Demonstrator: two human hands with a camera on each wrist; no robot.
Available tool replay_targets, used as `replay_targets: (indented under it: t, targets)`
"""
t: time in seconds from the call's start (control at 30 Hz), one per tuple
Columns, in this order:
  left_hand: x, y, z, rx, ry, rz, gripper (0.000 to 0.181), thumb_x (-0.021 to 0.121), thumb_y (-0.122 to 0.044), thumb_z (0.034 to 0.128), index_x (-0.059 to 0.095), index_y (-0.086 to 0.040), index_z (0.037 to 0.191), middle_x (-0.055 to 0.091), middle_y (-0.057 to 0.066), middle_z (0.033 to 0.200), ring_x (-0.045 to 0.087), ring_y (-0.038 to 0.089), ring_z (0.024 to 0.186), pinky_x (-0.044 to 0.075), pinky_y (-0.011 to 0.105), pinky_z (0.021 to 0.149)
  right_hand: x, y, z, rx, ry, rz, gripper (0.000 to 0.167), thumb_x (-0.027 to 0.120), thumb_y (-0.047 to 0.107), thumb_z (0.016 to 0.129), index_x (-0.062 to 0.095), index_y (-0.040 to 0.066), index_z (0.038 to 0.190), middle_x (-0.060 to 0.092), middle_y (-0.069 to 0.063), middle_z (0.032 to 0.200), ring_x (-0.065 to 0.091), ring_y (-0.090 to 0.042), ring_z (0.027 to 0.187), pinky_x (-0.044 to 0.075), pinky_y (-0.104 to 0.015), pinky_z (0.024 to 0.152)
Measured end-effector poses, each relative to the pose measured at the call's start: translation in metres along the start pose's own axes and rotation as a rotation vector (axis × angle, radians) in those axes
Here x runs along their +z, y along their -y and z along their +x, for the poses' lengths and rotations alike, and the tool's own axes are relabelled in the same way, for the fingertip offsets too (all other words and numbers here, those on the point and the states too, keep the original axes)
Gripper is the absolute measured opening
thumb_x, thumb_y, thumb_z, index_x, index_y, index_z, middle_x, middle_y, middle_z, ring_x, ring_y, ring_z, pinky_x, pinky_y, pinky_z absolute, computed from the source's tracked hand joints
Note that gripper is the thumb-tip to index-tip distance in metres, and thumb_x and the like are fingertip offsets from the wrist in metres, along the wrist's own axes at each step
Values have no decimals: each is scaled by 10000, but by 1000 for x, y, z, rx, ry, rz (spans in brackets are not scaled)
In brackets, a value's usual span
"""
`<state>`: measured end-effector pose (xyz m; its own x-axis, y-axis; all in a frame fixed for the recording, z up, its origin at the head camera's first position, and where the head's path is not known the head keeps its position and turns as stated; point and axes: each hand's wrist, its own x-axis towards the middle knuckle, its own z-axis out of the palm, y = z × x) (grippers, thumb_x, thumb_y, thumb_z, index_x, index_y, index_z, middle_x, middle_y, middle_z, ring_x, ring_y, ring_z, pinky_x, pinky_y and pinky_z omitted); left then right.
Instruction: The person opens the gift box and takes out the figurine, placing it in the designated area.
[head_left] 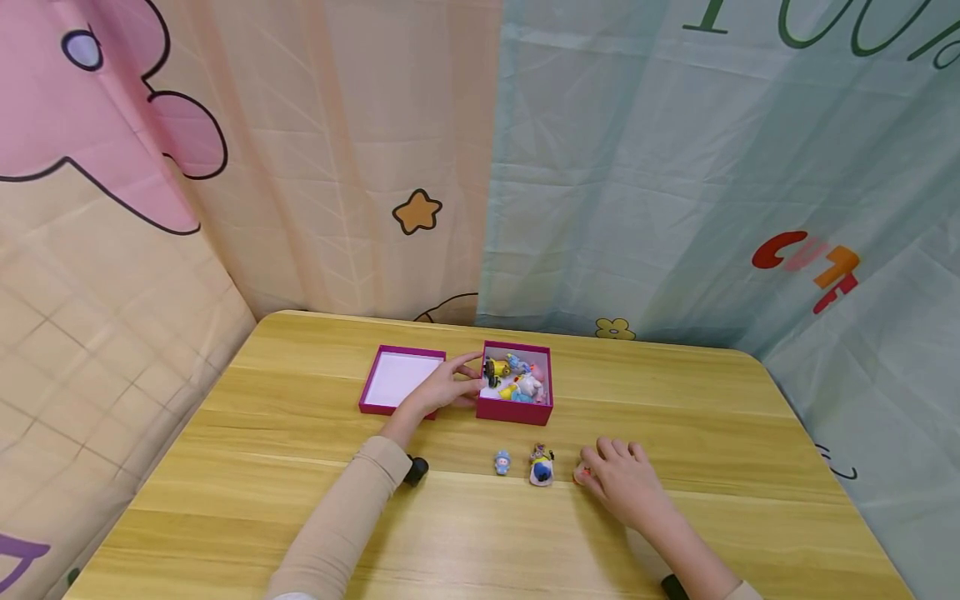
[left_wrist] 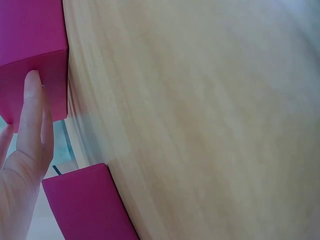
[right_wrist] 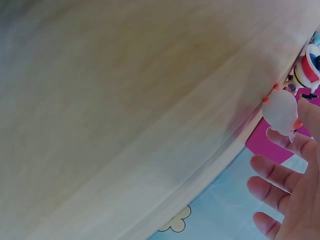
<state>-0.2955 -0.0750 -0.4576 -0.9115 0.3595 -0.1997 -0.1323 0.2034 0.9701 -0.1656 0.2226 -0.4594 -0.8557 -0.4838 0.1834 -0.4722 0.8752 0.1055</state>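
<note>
The left hand (head_left: 448, 385) reaches over the edge of a shallow, rectangular magenta lid with a white inside (head_left: 397, 379), its fingers (left_wrist: 32, 100) fairly straight and spread, the tips against the outer side of a deeper magenta box with smooth walls (head_left: 513, 411). They have hold of nothing; a touch like this would probably serve to steady the box. The lid lies inside up just beside it, which leaves the box's mouth uncovered and the mixed small colourful figurines (head_left: 517, 383) jumbled inside within easy reach.

The right hand (head_left: 628, 483) is low at the near side of the tabletop (head_left: 465, 542). Its thumb and index finger are nearly together, pinching a small, rounded white figurine with orange-red bits (right_wrist: 280, 112), while the other fingers stand apart and loosely bent, seemingly to keep the pinch light and precise. Whether that figurine bears on the wood is hard to tell.

To its left, a white, blue and red figurine (head_left: 542, 467) and a little pale-blue figurine (head_left: 502, 462) sit well apart in a rough row, presumably spaced so each can be picked up singly.
</note>
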Motion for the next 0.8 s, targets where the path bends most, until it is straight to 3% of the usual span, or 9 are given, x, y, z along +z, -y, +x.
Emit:
replay_targets:
  t: [0.43,0.8]
  targets:
    - [0,-1,0,-14,-11,10,596,603,-105,882,346,-157,1416,469,185,1179,596,253,939,547,380,759,-5,-4,7,23,-25,46,292,651,373,828,579,159,1014,481,-2,849,496,-253,840,381,-449,770]
    - [1,-1,0,-18,-24,6,585,610,-105,876,373,-186,1405,492,165,1156,609,243,906,548,382,756,-34,-19,42,56,-53,76,320,622,332,864,542,136,1105,503,-49,935,500,-281,884,379,-504,823]
